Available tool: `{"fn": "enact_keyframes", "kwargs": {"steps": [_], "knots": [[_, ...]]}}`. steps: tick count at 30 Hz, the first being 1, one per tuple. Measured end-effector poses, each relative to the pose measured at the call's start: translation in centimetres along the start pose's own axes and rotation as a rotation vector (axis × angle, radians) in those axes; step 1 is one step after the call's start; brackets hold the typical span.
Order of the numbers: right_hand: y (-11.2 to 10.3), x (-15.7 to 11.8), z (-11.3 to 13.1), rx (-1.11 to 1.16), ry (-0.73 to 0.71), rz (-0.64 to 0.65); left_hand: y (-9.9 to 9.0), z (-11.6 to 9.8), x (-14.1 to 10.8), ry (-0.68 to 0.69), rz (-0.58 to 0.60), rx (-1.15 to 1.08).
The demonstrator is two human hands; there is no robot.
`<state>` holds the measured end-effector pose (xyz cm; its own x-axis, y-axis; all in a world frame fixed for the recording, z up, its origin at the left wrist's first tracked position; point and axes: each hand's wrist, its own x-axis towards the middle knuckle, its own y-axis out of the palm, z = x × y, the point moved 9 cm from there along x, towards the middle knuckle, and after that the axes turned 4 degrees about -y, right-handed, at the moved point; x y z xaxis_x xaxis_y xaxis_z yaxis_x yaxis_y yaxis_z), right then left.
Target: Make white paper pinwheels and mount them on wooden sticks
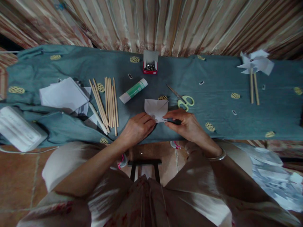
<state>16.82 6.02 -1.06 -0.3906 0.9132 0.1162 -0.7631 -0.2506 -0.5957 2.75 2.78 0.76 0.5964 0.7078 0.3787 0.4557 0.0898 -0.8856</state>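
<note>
A small white square of paper (155, 107) with diagonal lines lies on the cloth in front of me. My left hand (141, 127) has its fingers bent together on the paper's lower left edge, holding it against the table. Between the thumb and fingers of my right hand (183, 123) is a slim black-handled tool (174, 121). Its thin pale tip reaches the paper's lower right part; the exact kind of tool cannot be made out. Scissors (184, 100) with light green handles lie just beyond my right hand. A green-and-white glue stick (133, 90) rests past the paper, to the left.
Farther back stands an open red box (150, 67) of small shiny metal pieces. Wooden sticks (110, 101) and stacked white paper (63, 93) lie left, near a white box-shaped object (22, 129). Paper pinwheels (257, 62) on sticks lie far right. A curtain (151, 25) hangs behind.
</note>
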Motion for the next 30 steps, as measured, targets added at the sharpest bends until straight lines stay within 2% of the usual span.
{"fn": "enact_keyframes", "kwargs": {"steps": [7, 22, 30], "knots": [[0.8, 0.3, 0.2, 0.135, -0.042, -0.008, -0.1, -0.5, -0.1, 0.034, 0.005, 0.004], [1.1, 0.9, 2.0, -0.136, -0.182, -0.107, 0.2, 0.1, -0.4, -0.027, 0.001, -0.027], [1.3, 0.7, 2.0, -0.174, -0.189, -0.132, 0.5, -0.4, -0.6, 0.037, 0.043, -0.047]]}}
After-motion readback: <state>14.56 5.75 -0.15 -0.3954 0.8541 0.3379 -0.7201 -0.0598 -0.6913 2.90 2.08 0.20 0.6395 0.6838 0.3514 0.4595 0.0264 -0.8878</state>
